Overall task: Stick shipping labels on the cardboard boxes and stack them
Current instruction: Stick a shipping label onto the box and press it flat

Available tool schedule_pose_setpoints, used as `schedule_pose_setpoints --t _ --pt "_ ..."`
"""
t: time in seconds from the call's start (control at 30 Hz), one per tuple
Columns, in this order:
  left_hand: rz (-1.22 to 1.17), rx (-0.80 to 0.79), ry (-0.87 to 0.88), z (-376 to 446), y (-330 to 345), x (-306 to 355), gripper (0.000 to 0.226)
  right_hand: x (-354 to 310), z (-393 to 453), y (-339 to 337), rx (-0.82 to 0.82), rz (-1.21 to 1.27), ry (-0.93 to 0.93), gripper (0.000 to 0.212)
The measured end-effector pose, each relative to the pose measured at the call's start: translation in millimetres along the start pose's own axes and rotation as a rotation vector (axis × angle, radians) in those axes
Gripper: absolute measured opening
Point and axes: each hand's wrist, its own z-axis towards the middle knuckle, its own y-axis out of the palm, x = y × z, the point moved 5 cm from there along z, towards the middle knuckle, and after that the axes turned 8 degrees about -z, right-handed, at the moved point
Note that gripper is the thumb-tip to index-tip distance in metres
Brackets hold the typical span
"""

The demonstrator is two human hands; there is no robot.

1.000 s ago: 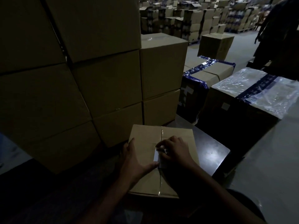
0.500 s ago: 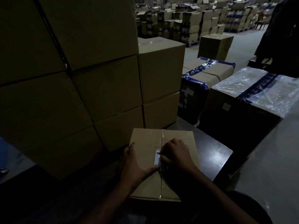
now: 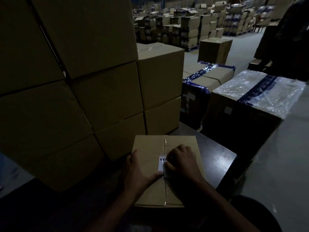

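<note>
Cardboard box (image 3: 148, 164) lies flat on a dark table (image 3: 215, 158), directly under both hands, its taped centre seam running away from the person. White shipping label (image 3: 161, 164) with a barcode sits on the box top just left of that seam, between the two hands. Left hand (image 3: 138, 169) rests spread on the box's left half, fingers straight along the left edge, thumb reaching to the label's lower corner. Right hand (image 3: 181, 162) lies over the label's right side, fingers bent down onto it; whether it pinches or only presses cannot be told. Behind the box, a wall of stacked cartons (image 3: 103, 91) rises. To the box's right stand plastic-wrapped cartons (image 3: 260, 96).
</note>
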Motion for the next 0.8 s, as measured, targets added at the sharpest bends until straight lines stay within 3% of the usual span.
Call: schedule_pose_setpoints --t 0.63,0.8 --pt "-0.069 0.028 0.022 0.5 0.4 -0.8 0.134 6.4 -3.2 -3.9 0.005 0.008 0.039 0.017" --pt "-0.133 0.024 0.019 -0.2 -2.6 -2.2 0.134 16.0 -34.2 -14.4 0.079 -0.069 0.121 0.029"
